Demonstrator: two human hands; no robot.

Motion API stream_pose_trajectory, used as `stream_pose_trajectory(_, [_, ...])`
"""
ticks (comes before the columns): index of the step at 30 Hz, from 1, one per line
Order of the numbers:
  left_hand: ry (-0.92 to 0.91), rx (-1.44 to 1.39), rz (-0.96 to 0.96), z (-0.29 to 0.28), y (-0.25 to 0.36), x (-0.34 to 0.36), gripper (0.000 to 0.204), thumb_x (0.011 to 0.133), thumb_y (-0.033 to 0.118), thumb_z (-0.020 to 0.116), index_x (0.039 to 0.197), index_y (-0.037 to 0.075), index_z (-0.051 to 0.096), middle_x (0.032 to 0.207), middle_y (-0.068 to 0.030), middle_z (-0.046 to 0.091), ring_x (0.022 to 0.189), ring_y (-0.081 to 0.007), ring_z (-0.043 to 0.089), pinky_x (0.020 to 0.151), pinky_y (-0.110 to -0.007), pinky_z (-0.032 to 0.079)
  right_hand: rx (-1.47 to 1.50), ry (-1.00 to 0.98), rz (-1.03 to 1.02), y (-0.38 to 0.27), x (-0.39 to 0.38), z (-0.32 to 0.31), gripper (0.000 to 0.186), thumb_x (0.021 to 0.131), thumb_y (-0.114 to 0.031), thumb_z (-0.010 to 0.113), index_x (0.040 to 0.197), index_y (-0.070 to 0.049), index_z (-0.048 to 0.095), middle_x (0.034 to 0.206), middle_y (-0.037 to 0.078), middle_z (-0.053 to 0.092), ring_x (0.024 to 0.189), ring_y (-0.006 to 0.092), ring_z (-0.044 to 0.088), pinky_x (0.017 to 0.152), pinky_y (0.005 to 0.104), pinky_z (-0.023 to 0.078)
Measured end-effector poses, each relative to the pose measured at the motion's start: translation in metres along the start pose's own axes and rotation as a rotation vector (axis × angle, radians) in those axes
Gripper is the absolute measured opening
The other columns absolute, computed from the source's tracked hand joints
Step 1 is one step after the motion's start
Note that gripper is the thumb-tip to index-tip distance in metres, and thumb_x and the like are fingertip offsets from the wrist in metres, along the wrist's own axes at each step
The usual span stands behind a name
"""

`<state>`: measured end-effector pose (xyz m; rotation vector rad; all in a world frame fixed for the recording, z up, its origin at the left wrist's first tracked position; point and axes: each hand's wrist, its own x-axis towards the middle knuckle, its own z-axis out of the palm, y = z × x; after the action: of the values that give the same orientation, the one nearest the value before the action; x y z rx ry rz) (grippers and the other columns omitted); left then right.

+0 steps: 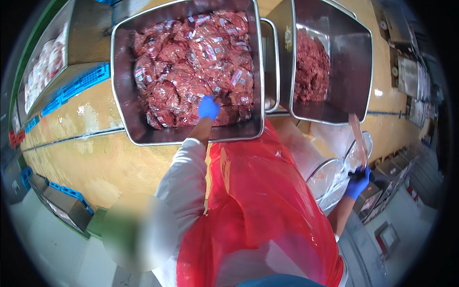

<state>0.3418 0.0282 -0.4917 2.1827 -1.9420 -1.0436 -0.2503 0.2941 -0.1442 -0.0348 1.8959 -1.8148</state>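
Note:
My left hand (208, 108), in a blue glove, reaches over the near rim of a large steel tub (125, 122). Its fingers are closed on the clear film of a bag of meat (193, 91) near the front of the pile. Many similar labelled, film-wrapped bags of dark red meat fill this tub. Off to the right, my blue-gloved right hand (357, 184) is closed round the black handle of a long knife (358, 136). The blade points away from me, its tip close to the near rim of a second steel tub (349, 71).
Loose unwrapped red meat (311, 67) lies along the left side of the second tub. Between the tubs runs a bent steel handle (275, 62). Clear plastic film (337, 179) hangs near my right forearm. Blue pallets (79, 88) and another meat-filled bin (45, 71) stand at left on the yellowish floor.

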Motion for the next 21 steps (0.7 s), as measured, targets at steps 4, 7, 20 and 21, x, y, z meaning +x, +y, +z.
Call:
stream_pose_trajectory(4, [0.078,0.303,0.179,0.017,-0.006,0.027,0.022,0.082,0.020,0.066,0.097,0.004,0.071,0.101,-0.0227,0.066,0.094,-0.0379,0.066,0.082,-0.048,0.055,-0.140,0.442,-0.057,-0.017,-0.123,-0.078,0.017,0.090,-0.026,0.058,0.081,-0.013,0.056,0.071,0.002,0.055,0.061,0.0151,0.051,0.055,0.0296,0.040])
stream_pose_trajectory(7, [0.018,0.333,0.298,0.042,-0.039,0.048,0.018,0.082,0.015,0.064,0.093,0.003,0.071,0.094,-0.0209,0.066,0.087,-0.0380,0.066,0.079,-0.047,0.055,-0.174,0.599,0.115,0.026,-0.194,-0.130,0.021,0.089,-0.023,0.057,0.072,-0.012,0.051,0.063,0.001,0.050,0.056,0.0158,0.050,0.051,0.0303,0.040])
stream_pose_trajectory(20, [0.121,-0.556,0.203,-0.125,0.002,0.002,0.015,0.091,0.012,0.070,0.099,-0.001,0.071,0.087,-0.0070,0.070,0.074,-0.0130,0.062,0.070,-0.028,0.051,-0.703,0.107,0.324,0.099,-0.141,0.018,0.041,0.090,-0.018,0.067,0.121,0.007,0.060,0.105,0.009,0.066,0.095,0.0158,0.062,0.083,0.0299,0.049])
stream_pose_trajectory(21, [0.099,-0.664,0.195,-0.148,0.028,-0.009,0.015,0.092,0.012,0.070,0.099,-0.001,0.071,0.087,-0.0038,0.070,0.074,-0.0093,0.060,0.070,-0.026,0.050,-0.760,0.025,0.311,0.092,-0.137,0.068,0.043,0.087,-0.017,0.070,0.121,0.009,0.062,0.104,0.010,0.068,0.092,0.0148,0.062,0.084,0.0293,0.049])
